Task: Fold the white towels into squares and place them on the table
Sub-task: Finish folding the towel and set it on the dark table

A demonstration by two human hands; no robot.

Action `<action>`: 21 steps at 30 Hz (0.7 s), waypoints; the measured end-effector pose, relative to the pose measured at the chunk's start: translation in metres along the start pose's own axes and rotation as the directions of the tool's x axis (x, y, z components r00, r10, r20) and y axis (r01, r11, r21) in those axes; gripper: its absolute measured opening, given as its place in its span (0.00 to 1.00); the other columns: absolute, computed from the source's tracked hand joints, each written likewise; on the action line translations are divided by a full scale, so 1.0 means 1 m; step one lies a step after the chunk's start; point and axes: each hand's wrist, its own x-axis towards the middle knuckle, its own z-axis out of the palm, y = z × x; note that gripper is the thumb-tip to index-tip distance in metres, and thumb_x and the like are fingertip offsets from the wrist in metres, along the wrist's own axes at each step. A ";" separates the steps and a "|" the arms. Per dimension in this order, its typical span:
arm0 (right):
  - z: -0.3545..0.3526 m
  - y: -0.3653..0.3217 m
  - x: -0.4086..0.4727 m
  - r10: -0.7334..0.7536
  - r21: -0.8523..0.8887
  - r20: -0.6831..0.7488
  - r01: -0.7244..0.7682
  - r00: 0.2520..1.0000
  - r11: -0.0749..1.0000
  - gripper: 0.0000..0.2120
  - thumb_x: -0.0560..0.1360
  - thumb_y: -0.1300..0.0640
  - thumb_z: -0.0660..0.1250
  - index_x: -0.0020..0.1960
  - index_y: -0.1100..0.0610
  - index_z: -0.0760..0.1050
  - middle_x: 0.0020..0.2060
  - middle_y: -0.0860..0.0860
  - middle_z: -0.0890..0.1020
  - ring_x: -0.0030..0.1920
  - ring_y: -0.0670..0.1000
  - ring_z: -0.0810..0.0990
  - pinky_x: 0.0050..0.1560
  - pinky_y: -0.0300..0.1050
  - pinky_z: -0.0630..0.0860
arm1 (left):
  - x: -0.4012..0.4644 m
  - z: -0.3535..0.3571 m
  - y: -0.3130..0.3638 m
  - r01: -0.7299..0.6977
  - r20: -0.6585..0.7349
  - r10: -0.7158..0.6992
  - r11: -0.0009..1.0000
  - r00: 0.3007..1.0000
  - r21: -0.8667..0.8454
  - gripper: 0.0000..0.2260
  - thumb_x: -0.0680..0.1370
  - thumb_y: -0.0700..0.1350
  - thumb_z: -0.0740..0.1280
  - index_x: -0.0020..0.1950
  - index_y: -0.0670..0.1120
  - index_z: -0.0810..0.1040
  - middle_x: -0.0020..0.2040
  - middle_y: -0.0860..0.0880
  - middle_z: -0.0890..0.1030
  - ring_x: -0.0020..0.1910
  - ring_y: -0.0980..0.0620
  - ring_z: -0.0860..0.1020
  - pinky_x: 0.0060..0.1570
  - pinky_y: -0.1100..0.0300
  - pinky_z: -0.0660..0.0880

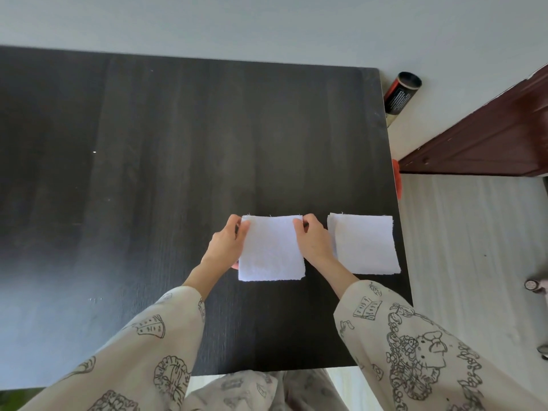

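Head view: left hand (pixel 228 241) and right hand (pixel 311 238) pinch a folded white towel's (pixel 271 253) far corners on the dark table (pixel 148 143), beside 1 folded square towel (pixel 366 244).

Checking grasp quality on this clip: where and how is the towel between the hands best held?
By its two far corners, one from each side, as shown: the left hand pinches the far-left corner and the right hand the far-right corner of the towel. It lies flat and folded on the table, so only edges and corners offer purchase, and the second towel lies close on the right.

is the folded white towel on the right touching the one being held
No, a strip of dark wooden table separates the right white folded towel from the held white towel.
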 end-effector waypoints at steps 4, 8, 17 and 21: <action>-0.002 0.001 0.000 -0.023 0.010 -0.013 0.023 1.000 1.000 0.15 0.81 0.49 0.52 0.58 0.58 0.70 0.40 0.49 0.74 0.32 0.45 0.70 0.34 0.35 0.68 | 0.003 0.001 -0.001 -0.022 -0.028 0.022 1.000 0.999 0.011 0.12 0.82 0.52 0.51 0.59 0.46 0.65 0.49 0.46 0.74 0.45 0.43 0.78 0.36 0.50 0.80; -0.004 0.000 -0.001 -0.029 0.019 -0.013 0.030 0.999 0.999 0.15 0.81 0.50 0.52 0.58 0.58 0.70 0.39 0.49 0.74 0.32 0.45 0.70 0.33 0.35 0.67 | 0.004 0.002 -0.002 -0.031 -0.046 0.032 0.999 0.998 0.023 0.10 0.82 0.53 0.50 0.56 0.48 0.65 0.47 0.46 0.75 0.43 0.43 0.79 0.35 0.50 0.80; -0.001 0.003 0.000 -0.011 -0.001 0.018 0.011 1.000 1.000 0.15 0.81 0.50 0.52 0.61 0.58 0.69 0.40 0.50 0.74 0.31 0.44 0.69 0.30 0.34 0.62 | 0.005 0.004 -0.005 -0.022 -0.048 0.024 0.999 0.999 0.049 0.11 0.82 0.51 0.51 0.60 0.47 0.65 0.48 0.48 0.73 0.42 0.45 0.77 0.30 0.57 0.76; 0.000 0.004 0.001 -0.002 0.002 0.020 0.002 1.000 1.000 0.15 0.81 0.50 0.53 0.61 0.58 0.69 0.41 0.49 0.74 0.32 0.45 0.69 0.32 0.33 0.65 | 0.003 0.005 -0.004 -0.032 -0.057 0.036 0.998 0.998 0.063 0.12 0.82 0.51 0.51 0.61 0.47 0.65 0.48 0.48 0.73 0.43 0.46 0.76 0.34 0.54 0.78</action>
